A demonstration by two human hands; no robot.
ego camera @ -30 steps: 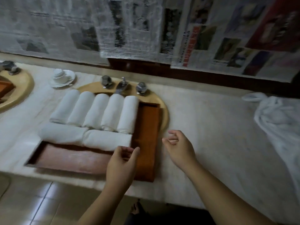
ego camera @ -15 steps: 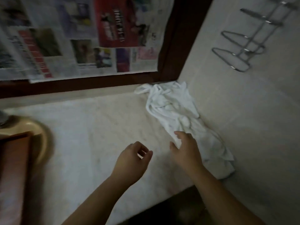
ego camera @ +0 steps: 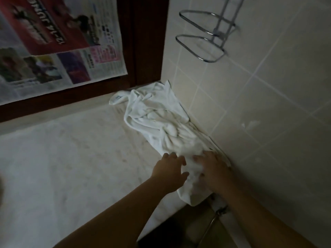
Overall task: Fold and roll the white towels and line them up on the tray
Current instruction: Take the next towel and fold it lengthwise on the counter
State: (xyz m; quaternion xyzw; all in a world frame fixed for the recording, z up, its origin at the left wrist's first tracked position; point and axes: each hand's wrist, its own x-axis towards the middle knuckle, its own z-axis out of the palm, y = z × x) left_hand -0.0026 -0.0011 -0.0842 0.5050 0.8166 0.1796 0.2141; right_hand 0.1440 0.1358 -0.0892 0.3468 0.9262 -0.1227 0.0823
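Both hands, the left hand [ego camera: 170, 171] and the right hand [ego camera: 214, 170], press flat, loose fingers on the white towels [ego camera: 161, 120] piled in the tabletop [ego camera: 71, 158] corner; tugging the tangled heap could drag several off the edge

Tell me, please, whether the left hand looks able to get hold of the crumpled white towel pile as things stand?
Probably yes: the left hand already lies at the near edge of the towel pile, nothing between them.

white towels [ego camera: 157, 120] | crumpled heap | on counter [ego camera: 71, 158], against tiled wall corner
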